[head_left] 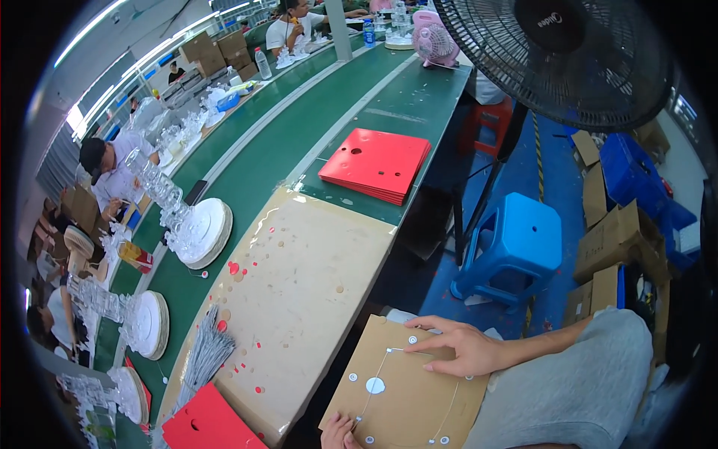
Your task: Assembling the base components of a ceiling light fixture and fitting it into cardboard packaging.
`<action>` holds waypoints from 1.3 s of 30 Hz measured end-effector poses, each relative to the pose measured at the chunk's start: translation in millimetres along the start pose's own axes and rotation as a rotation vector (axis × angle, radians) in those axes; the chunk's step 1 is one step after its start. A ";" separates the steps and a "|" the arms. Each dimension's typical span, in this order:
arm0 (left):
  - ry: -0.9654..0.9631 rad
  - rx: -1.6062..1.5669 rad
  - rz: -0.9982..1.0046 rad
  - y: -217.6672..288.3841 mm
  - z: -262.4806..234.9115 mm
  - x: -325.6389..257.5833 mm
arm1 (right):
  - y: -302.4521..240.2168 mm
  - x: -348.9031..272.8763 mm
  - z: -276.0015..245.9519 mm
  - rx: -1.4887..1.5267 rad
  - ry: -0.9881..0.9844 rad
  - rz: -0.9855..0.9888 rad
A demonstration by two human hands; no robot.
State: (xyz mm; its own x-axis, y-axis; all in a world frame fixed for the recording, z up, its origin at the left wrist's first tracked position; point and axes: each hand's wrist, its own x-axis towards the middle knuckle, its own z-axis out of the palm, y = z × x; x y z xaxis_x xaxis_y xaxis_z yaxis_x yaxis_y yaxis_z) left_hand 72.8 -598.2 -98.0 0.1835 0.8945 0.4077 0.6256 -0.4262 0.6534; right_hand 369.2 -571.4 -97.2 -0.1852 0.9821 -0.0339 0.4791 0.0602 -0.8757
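Note:
A brown cardboard sheet [407,404] lies tilted in front of me at the lower right, past the table's edge. It carries several small white round pieces, a round hole, and a thin pale wire [379,374] running between small clips. My right hand [465,348] rests over its upper right part, fingers spread, fingertips near the wire and a white disc [413,340]. At the sheet's lower left corner, my left hand [339,432] grips the edge with bent fingers; part of it is cut off by the frame.
Red sheets lie in a stack [375,165] on the green table, with another red sheet [209,423] nearer. A bundle of grey wires [202,348] and red scraps lie on the tan board [299,262]. Beyond are a blue stool [516,239], a black fan [557,52], and people working.

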 end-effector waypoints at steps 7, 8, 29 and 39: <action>0.200 -0.377 -0.401 18.3 21.8 0.8 | -4.7 -2.1 -5.7 0.033 -0.042 0.076; 0.245 -0.429 -0.477 22.0 23.9 0.3 | -4.3 -4.5 -6.5 0.054 -0.021 0.075; 0.488 -0.417 -0.369 22.5 38.5 5.3 | 1.8 -31.8 -29.1 0.012 0.014 -0.049; 0.492 -0.396 -0.257 25.9 38.8 6.1 | 2.2 -29.3 -42.9 -0.101 0.026 -0.170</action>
State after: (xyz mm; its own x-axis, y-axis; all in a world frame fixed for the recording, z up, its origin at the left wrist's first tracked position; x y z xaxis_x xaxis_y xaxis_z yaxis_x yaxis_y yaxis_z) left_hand 119.5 -598.5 -103.4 -0.3585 0.8484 0.3895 0.2617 -0.3092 0.9143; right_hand 412.5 -592.4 -77.5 -0.2488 0.9606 0.1238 0.5266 0.2414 -0.8151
